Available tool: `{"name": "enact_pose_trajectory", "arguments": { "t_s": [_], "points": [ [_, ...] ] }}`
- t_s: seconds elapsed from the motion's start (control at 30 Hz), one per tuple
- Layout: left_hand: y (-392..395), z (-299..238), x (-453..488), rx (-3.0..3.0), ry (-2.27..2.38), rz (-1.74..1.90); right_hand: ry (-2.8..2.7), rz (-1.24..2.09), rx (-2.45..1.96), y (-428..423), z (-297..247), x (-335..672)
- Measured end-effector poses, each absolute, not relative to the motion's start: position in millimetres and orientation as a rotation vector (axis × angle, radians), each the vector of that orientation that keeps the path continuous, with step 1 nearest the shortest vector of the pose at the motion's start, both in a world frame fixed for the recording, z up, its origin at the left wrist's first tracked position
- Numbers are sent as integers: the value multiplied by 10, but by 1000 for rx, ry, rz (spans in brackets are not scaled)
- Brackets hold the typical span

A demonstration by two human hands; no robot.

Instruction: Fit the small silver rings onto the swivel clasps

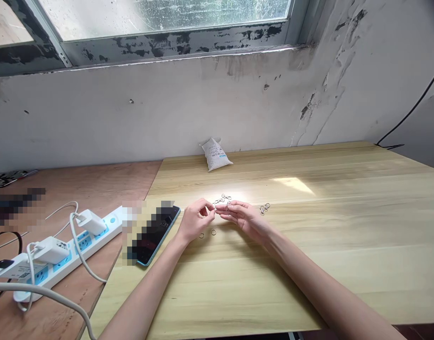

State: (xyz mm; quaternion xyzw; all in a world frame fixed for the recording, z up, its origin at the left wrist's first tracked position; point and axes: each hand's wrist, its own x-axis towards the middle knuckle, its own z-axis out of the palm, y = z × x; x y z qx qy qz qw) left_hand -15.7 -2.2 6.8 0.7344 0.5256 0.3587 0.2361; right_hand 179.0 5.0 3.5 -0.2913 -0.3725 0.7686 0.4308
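My left hand (196, 219) and my right hand (238, 217) meet above the pale wooden table (344, 264), their fingertips pinching a tiny metal piece, too small to make out in detail. Just beyond the fingers lies a tangled group of small silver clasps (222, 199). A smaller cluster of silver clasps (264, 208) sits to the right of my right hand. Two small metal rings (202, 235) (213, 232) lie on the wood just below my left hand.
A dark smartphone (155, 233) lies left of my left hand, near the table's left edge. Further left, a white power strip (61, 255) with white chargers and cables rests on a plywood table (96, 193). A white sachet (216, 154) leans against the wall.
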Motion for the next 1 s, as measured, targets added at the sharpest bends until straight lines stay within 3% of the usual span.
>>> {"name": "enact_pose_trajectory", "arguments": {
  "t_s": [0.23, 0.5, 0.77, 1.0],
  "points": [
    [-18, 57, -188, 2159, 1483, 945, -958, 1879, -720, 56, 31, 1796],
    [-22, 23, -194, 2217, 1417, 986, -1014, 1497, -865, 142, -77, 1797],
    [-3, 14, -203, 2369, 1391, 1090, -1226, 1401, -903, 102, -69, 1787],
    [-2, 14, -200, 2468, 1446, 1162, -1586, 935, -902, 84, -80, 1806]
  ]
}}
